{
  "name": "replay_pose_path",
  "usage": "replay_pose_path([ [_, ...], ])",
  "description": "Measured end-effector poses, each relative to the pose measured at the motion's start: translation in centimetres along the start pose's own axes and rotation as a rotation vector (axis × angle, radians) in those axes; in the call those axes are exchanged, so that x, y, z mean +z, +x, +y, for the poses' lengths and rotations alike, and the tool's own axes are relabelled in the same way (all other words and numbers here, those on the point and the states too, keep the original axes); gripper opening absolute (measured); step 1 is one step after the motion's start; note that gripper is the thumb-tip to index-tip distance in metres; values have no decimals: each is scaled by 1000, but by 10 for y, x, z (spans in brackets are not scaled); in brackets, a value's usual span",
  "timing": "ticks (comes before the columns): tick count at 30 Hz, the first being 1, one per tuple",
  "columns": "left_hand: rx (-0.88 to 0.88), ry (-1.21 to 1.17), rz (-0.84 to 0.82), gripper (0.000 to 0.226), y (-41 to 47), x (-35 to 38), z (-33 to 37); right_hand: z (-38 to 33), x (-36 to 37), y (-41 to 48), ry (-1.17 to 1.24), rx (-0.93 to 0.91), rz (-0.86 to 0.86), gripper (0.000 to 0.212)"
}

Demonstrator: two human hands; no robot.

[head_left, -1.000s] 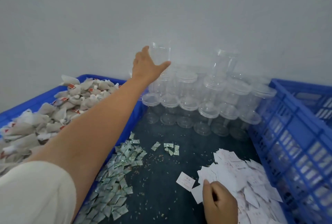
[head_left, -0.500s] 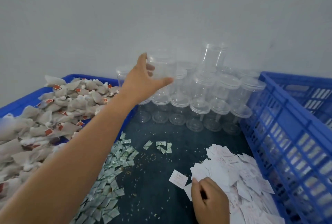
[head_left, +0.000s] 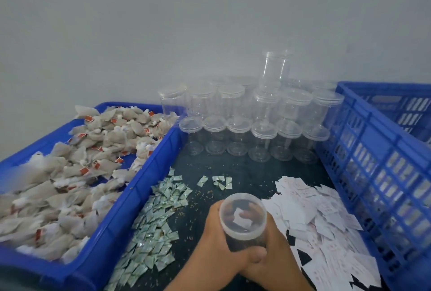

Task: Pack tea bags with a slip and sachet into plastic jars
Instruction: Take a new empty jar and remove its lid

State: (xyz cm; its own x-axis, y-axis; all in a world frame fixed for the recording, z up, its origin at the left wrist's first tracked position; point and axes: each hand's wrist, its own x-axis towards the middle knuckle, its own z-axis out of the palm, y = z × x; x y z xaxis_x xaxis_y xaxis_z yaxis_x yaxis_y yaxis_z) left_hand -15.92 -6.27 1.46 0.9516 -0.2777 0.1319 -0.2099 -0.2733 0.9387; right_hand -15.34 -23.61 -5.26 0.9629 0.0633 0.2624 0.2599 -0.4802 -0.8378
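Observation:
A clear plastic jar (head_left: 242, 232) is upright low in the middle, above the dark table. My left hand (head_left: 217, 248) wraps it from the left, thumb across its front. My right hand (head_left: 277, 253) grips its right side, fingers showing through the wall. A white slip (head_left: 241, 218) shows through the jar by those fingers; I cannot tell if it is inside. Tea bags (head_left: 93, 150) with red tags fill a blue tub (head_left: 161, 150) on the left. Green sachets (head_left: 158, 220) lie beside the tub. White slips (head_left: 314, 216) are heaped on the right.
Stacked empty lidded jars (head_left: 263, 132) stand in rows against the grey back wall, one tall jar (head_left: 276, 66) on top. A blue slatted crate (head_left: 373, 150) walls off the right side. Small crumbs dot the dark table (head_left: 247, 174).
My left hand took a jar from the back stack and brought it down to the front. My right hand left the slip pile and now grips the jar too.

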Motion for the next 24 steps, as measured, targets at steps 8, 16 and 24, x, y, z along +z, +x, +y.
replay_pose_path([
  [8, 359, 679, -139, 104, 12, -33, 18, -1, -2, -2, -22, -70, 12, 95],
  [16, 270, 862, 70, 60, 7, -19, 29, -15, -7, -4, -57, -92, -97, 96],
  [24, -85, 893, 141, 53, 16, -19, 24, -7, 6, -1, -302, -334, 193, 85],
])
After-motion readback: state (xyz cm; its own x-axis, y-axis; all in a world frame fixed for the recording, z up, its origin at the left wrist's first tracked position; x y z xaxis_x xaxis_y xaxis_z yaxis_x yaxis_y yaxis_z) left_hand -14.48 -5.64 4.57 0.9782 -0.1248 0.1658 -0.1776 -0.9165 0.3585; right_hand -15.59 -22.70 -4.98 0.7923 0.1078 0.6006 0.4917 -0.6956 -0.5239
